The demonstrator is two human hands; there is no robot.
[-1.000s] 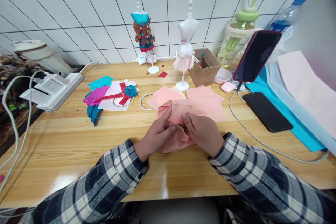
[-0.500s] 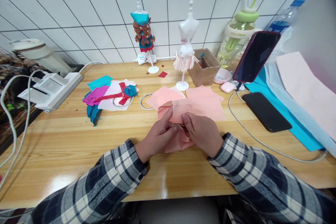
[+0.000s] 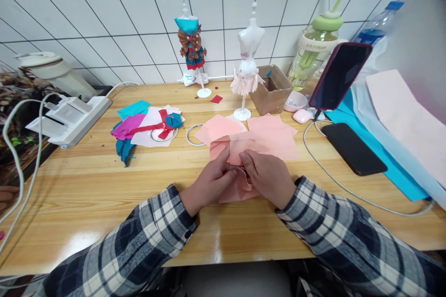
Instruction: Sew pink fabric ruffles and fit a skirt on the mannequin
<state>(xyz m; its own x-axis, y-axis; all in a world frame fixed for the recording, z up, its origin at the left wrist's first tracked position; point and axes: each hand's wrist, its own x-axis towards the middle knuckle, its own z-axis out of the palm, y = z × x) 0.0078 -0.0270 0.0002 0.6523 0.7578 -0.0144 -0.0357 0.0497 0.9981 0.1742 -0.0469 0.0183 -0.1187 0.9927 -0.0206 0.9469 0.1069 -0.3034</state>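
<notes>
A folded sheet of pink crepe paper [image 3: 240,146] is pinched between my two hands near the table's middle. My left hand [image 3: 212,178] grips its left side, thumb and fingers closed. On the other side my right hand [image 3: 268,174] is closed with its thumb pressed on the paper. A dark gap shows between the hands; what lies in it is too small to make out. The lower part of the paper hangs below my fingers. Loose pink sheets [image 3: 278,134] lie just behind. Farther back stands a white mini mannequin [image 3: 251,39] with a pale pink ruffled skirt.
Coloured scraps [image 3: 130,125] lie to the left, beside a metal ring [image 3: 191,135]. A dressed mannequin [image 3: 190,44], a cardboard box [image 3: 275,95] and a green-lidded bottle [image 3: 315,46] stand at the back. Two phones and a cable [image 3: 334,184] are rightward. A power strip [image 3: 78,123] sits left.
My hands and the pink paper have barely moved. What looks like another person's fingers now shows at the left edge of the view.
</notes>
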